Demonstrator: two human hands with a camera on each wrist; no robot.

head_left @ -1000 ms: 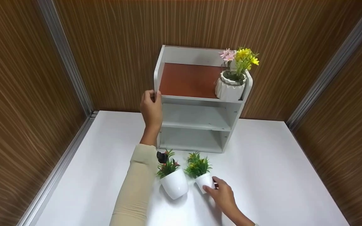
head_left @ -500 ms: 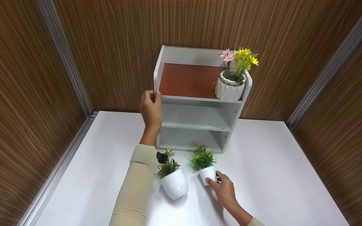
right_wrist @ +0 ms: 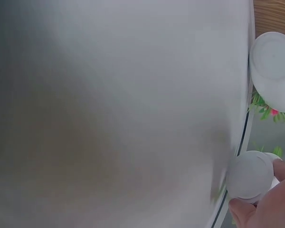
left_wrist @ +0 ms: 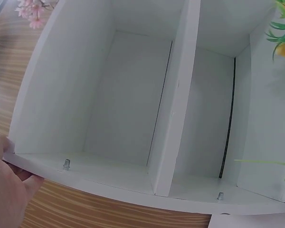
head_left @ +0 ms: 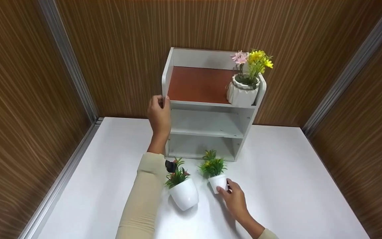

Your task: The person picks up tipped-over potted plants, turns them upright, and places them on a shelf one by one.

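My left hand (head_left: 159, 116) grips the left side panel of a white shelf unit (head_left: 207, 122), near its top board. In the left wrist view, thumb and fingers (left_wrist: 33, 185) wrap the panel's front edge. With my right hand (head_left: 235, 199) I pinch a small white pot (head_left: 217, 183) of green artificial leaves and yellow bits. It tilts away from me, leaves toward the lowest compartment. Its round base (right_wrist: 249, 176) faces the right wrist camera. Left of it, a larger white pot (head_left: 185, 194) with green leaves, red flowers and a black piece leans on the table.
On the unit's reddish-brown top (head_left: 197, 84), at the right end, stands a ribbed white pot (head_left: 242, 94) with pink and yellow flowers. Wood-patterned walls (head_left: 118, 59) enclose the white table (head_left: 287, 186) at the back and both sides.
My right hand has carried the small potted plant away from me, toward the shelf unit and slightly right. The left hand keeps its place on the side panel.
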